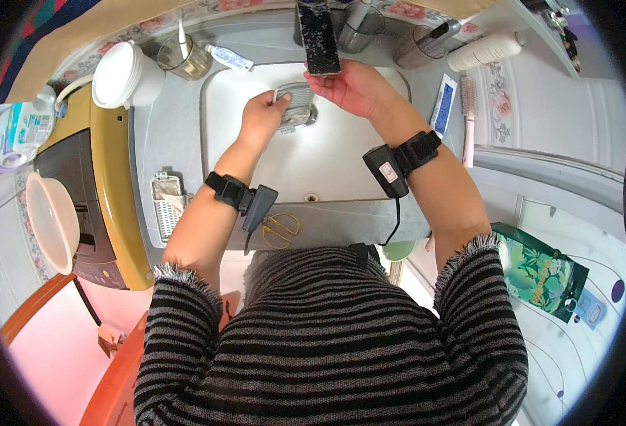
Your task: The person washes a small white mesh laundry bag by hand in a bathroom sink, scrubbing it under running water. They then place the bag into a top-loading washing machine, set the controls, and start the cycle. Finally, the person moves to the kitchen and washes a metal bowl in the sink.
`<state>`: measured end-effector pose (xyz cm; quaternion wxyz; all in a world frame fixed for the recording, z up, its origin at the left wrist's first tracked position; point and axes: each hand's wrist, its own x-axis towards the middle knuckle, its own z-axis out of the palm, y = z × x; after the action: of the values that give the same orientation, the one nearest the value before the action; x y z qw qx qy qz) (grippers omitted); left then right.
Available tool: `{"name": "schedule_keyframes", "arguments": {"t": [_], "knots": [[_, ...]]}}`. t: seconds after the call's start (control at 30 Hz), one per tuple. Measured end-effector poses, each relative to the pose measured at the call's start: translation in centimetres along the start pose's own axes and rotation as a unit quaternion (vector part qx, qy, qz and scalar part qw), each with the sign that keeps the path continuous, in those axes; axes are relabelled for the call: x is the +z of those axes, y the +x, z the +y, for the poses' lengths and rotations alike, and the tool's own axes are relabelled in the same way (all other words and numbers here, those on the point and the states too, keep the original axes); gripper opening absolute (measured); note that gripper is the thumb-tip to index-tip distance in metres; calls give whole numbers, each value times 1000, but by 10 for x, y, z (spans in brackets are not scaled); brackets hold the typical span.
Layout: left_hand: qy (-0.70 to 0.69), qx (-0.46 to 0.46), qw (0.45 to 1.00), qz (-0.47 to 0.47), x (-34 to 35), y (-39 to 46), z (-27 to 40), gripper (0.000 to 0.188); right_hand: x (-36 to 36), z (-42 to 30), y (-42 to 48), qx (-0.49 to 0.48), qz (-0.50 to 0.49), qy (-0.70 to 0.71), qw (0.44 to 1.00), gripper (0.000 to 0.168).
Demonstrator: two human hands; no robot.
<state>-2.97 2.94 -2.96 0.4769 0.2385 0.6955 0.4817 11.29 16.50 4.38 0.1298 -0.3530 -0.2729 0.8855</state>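
Observation:
My left hand (262, 117) grips the edge of a grey plastic lint filter (298, 101) with a mesh panel, thumb on top. It is over the white sink basin (270, 170), partly covering the drain. Droplets cover the flat black faucet spout (321, 40) that reaches over the basin. Right at the spout's end is my right hand (355, 88), its fingers partly hidden beneath it; whether they grasp anything is unclear. A second lint filter (166, 213), with a pale slotted frame and crumpled mesh, lies on the grey counter (177, 138) left of the sink.
Gold-handled scissors (278, 230) lie at the counter's front edge. Behind the sink are a white bucket (124, 74), tinted cups (185, 58) and a toothpaste tube (230, 57). A hairbrush (468, 120) lies right. At left, a gold-topped washing machine (113, 186) adjoins a plastic basin (52, 223).

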Motion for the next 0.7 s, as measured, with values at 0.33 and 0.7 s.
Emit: {"name": "schedule_keyframes", "arguments": {"t": [0.33, 0.7], "knots": [[-68, -6, 995, -76, 55, 4, 77, 20, -35, -30, -45, -138, 121, -165, 969, 30], [-300, -252, 912, -117, 20, 3, 50, 26, -48, 12, -47, 0, 137, -203, 970, 29]]}}
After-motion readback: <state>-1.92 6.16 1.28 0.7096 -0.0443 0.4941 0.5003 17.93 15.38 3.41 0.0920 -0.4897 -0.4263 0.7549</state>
